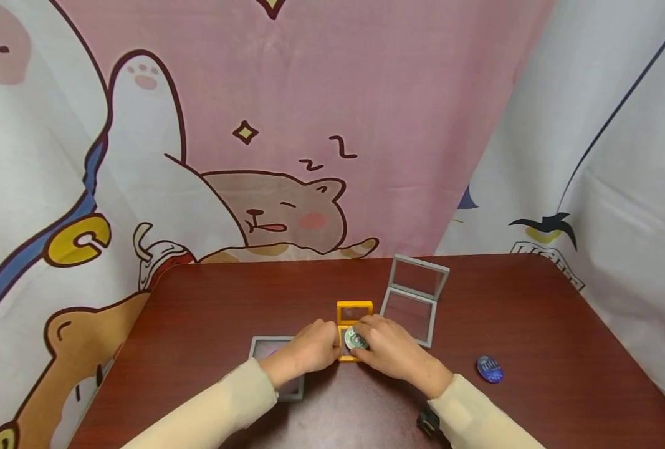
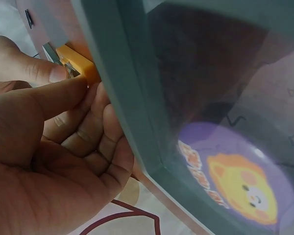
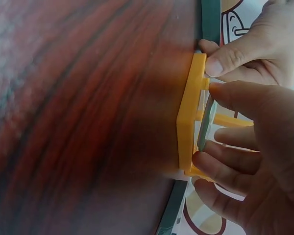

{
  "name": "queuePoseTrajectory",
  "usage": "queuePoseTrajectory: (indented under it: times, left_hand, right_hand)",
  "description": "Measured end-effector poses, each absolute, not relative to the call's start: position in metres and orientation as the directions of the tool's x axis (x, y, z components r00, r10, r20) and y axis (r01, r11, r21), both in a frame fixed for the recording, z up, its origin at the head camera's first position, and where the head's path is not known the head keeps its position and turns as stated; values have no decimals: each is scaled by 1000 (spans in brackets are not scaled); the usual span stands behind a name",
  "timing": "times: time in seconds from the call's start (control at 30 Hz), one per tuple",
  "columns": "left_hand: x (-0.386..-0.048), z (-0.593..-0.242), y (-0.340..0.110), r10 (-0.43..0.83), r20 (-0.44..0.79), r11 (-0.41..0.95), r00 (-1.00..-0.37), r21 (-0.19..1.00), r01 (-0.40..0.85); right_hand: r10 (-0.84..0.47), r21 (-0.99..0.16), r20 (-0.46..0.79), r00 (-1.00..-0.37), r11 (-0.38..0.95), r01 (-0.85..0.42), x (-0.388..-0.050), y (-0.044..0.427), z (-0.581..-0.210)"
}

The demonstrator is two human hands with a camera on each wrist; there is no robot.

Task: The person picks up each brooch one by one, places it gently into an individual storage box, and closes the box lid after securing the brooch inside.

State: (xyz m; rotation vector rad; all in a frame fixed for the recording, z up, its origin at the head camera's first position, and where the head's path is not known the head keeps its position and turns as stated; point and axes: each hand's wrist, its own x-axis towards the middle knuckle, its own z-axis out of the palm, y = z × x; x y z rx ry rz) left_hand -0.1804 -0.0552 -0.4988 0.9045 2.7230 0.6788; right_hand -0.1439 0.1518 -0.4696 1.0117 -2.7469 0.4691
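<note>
A small yellow frame case (image 1: pixel 348 359) stands open on the table, its lid raised at the back. My left hand (image 1: pixel 315 345) grips the left edge of the case, with the thumb on its rim in the right wrist view. Between thumb and fingers of my right hand (image 1: pixel 391 346) is a round green-and-white badge (image 1: pixel 354 338), held over the lower half of the case. Seen from the right wrist, the badge (image 3: pixel 206 125) is tilted close against the yellow frame (image 3: pixel 190 112). Whether it touches the film inside cannot be told.
Beside my left forearm lies a grey frame (image 1: pixel 293 397) with a purple badge (image 2: pixel 235 176) inside. An open grey frame (image 1: pixel 433 324) stands behind my right hand. Farther right are a blue badge (image 1: pixel 489 369) and, by the sleeve, a dark object (image 1: pixel 427 421). A printed curtain (image 1: pixel 422 125) hangs behind the table.
</note>
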Motion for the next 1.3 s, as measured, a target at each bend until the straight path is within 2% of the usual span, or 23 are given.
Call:
queuePoseTrajectory:
  times: [0.07, 0.3, 0.47, 0.6, 0.67, 0.77, 0.83, 1.0, 1.17, 1.3]
  left_hand:
    - [-172, -480, -54, 599, -42, 713, -800, 484, 508]
    - [-189, -520, -54, 599, -56, 717, -799, 481, 504]
    - [-168, -472, -53, 604, -47, 696, -795, 518, 498]
    - [-158, -449, -50, 584, -78, 721, -808, 508, 472]
    - [-158, -448, -50, 583, -73, 724, -809, 499, 476]
    - [-161, -455, -50, 591, -43, 709, -806, 504, 493]
    - [-169, -474, -52, 602, -12, 700, -798, 488, 521]
    - [-185, -512, -55, 598, -22, 709, -801, 481, 516]
    - [-188, -520, -55, 589, -49, 721, -807, 483, 497]
    - [-183, -507, -56, 594, -27, 706, -804, 497, 504]
  right_hand:
    - [-606, -221, 273, -747, 717, -661, -144, 152, -470]
    - [-617, -206, 280, -735, 709, -674, -145, 152, -471]
    - [-621, -198, 277, -733, 710, -676, -144, 152, -471]
    - [-615, -219, 286, -735, 704, -675, -144, 156, -470]
    - [-599, -241, 297, -744, 706, -665, -145, 159, -467]
    - [-564, -268, 332, -756, 712, -649, -147, 166, -460]
    - [-542, -265, 367, -756, 718, -643, -148, 170, -453]
    - [-489, -247, 429, -759, 745, -619, -152, 180, -440]
    - [-453, -287, 394, -799, 766, -576, -157, 184, -435]
    - [-451, -310, 358, -818, 769, -559, -158, 183, -438]
